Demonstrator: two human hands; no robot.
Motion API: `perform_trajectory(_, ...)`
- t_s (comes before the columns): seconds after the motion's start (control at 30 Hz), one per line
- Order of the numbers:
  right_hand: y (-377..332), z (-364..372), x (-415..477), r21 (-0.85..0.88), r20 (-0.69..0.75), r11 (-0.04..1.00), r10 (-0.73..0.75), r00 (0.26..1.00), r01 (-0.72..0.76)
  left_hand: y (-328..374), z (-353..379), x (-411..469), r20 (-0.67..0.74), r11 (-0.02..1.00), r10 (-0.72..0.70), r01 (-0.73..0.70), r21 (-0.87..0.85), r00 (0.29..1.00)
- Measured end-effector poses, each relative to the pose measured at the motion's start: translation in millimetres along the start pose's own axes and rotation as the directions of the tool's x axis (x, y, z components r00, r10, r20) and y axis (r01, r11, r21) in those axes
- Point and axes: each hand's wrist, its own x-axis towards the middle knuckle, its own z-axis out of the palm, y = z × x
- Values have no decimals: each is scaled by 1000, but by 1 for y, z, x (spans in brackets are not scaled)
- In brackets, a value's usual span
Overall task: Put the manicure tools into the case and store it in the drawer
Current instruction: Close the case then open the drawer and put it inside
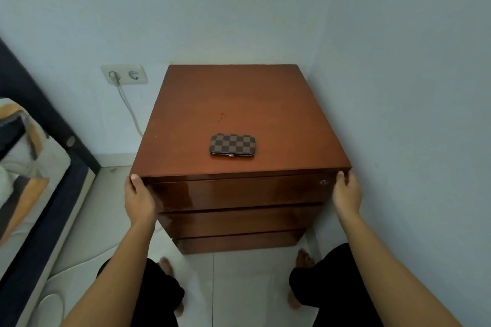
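A checkered brown manicure case [232, 144] lies closed on top of a glossy brown wooden cabinet [239, 103], near its front edge. No loose tools show. The top drawer [239, 191] is closed, with a small round lock [324, 182] at its right end. My left hand [138, 196] grips the left end of the top drawer front, thumb on the cabinet's corner. My right hand [346, 188] grips the right end the same way. Two more closed drawers [236, 220] sit below.
The cabinet stands in a corner of pale walls. A wall socket [124, 75] with a plugged white cable [130, 109] is to its left. A bed with a dark frame [39, 156] runs along the left. My knees and bare feet rest on the white tiled floor [239, 287].
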Motion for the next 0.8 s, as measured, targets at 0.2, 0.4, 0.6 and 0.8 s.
perform_trajectory(0.2,0,-6,-2,34,-55,998,55,997,-53,0,-4,-6,-116,998,-32,26,-56,993)
perform_trajectory(0.4,12,-21,-23,113,-143,991,84,986,-68,-8,-21,-24,-153,999,-33,27,-39,988)
perform_trajectory(0.6,31,-42,-51,158,-221,987,75,972,-40,-22,-51,-58,-187,999,-8,1,-35,982)
perform_trajectory(0.8,52,-65,-79,161,-259,987,53,964,-11,-44,-76,-82,-227,999,8,-14,-29,974)
